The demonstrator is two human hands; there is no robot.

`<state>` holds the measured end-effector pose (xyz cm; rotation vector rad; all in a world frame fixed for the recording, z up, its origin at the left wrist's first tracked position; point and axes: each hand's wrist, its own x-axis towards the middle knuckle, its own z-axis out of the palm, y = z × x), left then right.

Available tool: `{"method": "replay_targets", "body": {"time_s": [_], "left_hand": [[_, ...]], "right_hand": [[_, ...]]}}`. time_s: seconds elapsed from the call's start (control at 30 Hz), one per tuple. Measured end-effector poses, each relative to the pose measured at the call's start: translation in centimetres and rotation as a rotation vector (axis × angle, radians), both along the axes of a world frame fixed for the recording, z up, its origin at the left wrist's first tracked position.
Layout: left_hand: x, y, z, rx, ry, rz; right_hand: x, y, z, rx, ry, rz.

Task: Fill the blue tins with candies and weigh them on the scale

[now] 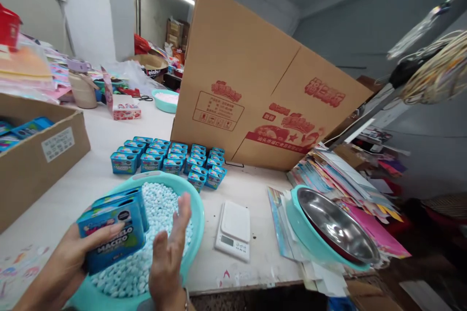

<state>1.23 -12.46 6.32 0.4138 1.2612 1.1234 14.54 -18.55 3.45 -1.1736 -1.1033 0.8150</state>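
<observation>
boxes: glossy, smooth | basin: smooth plastic | carton: matt cardboard | bowl: metal (mirror-bright)

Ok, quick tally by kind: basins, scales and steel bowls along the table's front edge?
Basins: 2 (left basin, right basin)
Scale: 1
Steel bowl: 1
Total: 4

I am watching, remotely, several blue boxes (white letters are showing on the front one) leaning together, tilted, in the left hand, over a turquoise basin where many small pale-blue pieces are lying loosely heaped.
</observation>
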Motion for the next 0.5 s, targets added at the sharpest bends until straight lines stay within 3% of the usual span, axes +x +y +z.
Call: {"method": "replay_targets", "body": {"time_s": [0.1, 0.17, 0.23, 0.3, 0.33, 0.4, 0.5], "left_hand": [[-1.4, 0.2, -0.9, 0.090, 0.087, -0.140], [-2.9, 1.0, -0.9, 0.240, 0.298, -0.246], [-4.4, 2.4, -0.2, 0.465, 0.654, -0.388], [-5.1, 4.1, 0.5, 0.675, 1.056, -0.613], [-4.9, 5.0, 0.7, 0.743, 1.232, -0.756], [-3.5, 6.5, 0.4, 0.790, 1.479, -0.997], [-0.5, 8.1, -1.4, 0.771, 1.556, -1.075]], "right_hand": [[0.4, 0.2, 0.7, -0.097, -0.087, 0.202], [1.8, 0.6, 0.3, -0.163, -0.086, 0.263], [4.3, 2.0, -0.5, -0.245, -0.081, 0.188], [7.1, 4.6, -1.3, -0.288, -0.177, 0.006], [8.3, 6.2, -1.7, -0.282, -0.269, -0.044], [9.5, 9.9, -2.0, -0.263, -0.449, 0.013], [8.6, 14.9, -2.3, -0.171, -0.634, 0.301]]}}
